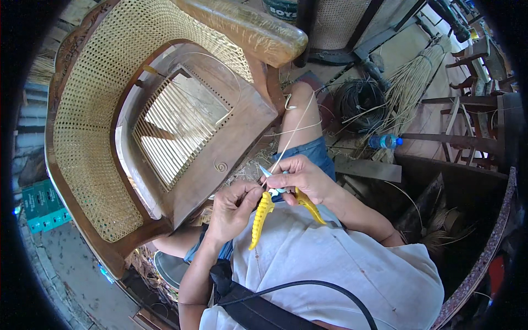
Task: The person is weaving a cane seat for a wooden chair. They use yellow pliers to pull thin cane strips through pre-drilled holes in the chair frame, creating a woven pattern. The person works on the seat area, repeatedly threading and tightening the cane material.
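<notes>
Over my lap, my left hand [234, 212] pinches a thin pale cane strand [300, 122] between thumb and fingers. My right hand [302, 179] is closed around a tool with two spread yellow handles [260, 220], which looks like pliers. A light blue pointed piece [265, 171] juts out by its fingertips; whether it belongs to the tool I cannot tell. Ahead to the left lies a tilted wooden armchair [231, 143] with a woven cane back [91, 159]. Parallel cane strands [170, 129] run across the opening of its seat frame. A small cane coil [220, 166] rests on the frame.
A dark coil of strands [358, 104] and a long bundle of cane [418, 82] lie at the far right. Near them is a water bottle [385, 141]. A green box [45, 206] stands at the left. Wooden chair frames [467, 143] fill the right edge.
</notes>
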`<move>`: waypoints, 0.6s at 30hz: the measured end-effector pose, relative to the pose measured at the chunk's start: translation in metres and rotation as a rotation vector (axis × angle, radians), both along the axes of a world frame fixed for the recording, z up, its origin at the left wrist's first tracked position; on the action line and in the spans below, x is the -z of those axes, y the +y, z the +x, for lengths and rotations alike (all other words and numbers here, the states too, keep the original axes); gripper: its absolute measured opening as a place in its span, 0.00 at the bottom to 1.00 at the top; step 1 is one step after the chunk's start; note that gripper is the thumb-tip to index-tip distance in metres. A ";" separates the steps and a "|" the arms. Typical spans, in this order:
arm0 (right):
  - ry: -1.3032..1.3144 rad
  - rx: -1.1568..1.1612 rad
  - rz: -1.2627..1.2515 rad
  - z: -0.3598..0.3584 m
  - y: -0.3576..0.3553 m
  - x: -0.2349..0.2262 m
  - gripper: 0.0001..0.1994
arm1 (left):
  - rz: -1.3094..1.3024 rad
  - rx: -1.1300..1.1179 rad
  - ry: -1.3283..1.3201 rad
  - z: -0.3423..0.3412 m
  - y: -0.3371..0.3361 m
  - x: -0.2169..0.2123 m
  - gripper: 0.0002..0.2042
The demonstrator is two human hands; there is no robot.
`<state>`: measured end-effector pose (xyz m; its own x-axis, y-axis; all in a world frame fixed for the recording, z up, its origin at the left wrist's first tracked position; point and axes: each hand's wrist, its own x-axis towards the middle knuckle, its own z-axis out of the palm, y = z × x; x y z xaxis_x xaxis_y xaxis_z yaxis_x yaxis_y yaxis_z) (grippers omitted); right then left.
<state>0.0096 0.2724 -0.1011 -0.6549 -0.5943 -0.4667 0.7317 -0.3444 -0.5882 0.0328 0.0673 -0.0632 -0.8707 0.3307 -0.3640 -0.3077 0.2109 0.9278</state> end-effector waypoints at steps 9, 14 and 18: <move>0.068 0.068 0.070 -0.021 0.032 -0.004 0.10 | -0.156 0.047 0.128 0.016 -0.024 -0.014 0.06; 0.085 0.126 0.134 -0.032 0.053 -0.016 0.09 | -0.136 0.084 0.195 0.024 -0.039 -0.023 0.06; 0.114 0.178 0.185 -0.038 0.069 -0.016 0.09 | -0.145 0.026 0.118 0.032 -0.045 -0.031 0.06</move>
<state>-0.0282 0.3419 -0.0852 -0.7957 -0.3769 -0.4742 0.5951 -0.3403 -0.7280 0.0652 0.0218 -0.0320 -0.9020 0.3054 -0.3053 -0.1911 0.3516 0.9164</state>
